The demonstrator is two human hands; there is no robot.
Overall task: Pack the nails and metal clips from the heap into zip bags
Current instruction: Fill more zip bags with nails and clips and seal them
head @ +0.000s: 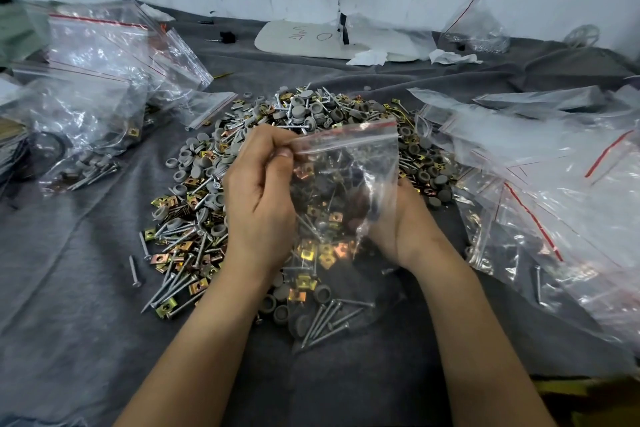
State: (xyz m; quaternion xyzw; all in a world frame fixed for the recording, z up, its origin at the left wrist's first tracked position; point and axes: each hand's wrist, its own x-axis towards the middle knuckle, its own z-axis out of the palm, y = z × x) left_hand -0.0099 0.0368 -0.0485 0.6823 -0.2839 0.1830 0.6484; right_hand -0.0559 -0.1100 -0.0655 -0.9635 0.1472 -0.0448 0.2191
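A heap (197, 191) of silver nails, yellowish metal clips and grey round caps lies on the grey cloth in the middle. Over its near side I hold up a clear zip bag (349, 170) with a red strip at its mouth. My left hand (259, 194) pinches the bag's top left corner between thumb and fingers. My right hand (401, 222) is behind and under the bag, mostly hidden by the plastic; whether it holds anything is not visible. A second filled bag (329, 308) with nails, clips and caps lies flat below, between my forearms.
Empty zip bags are piled at the right (540, 163) and at the back left (114, 45). A filled bag (86, 166) lies at the left. White paper and card (311, 38) lie by the wall. Grey cloth (69, 288) covers the surface.
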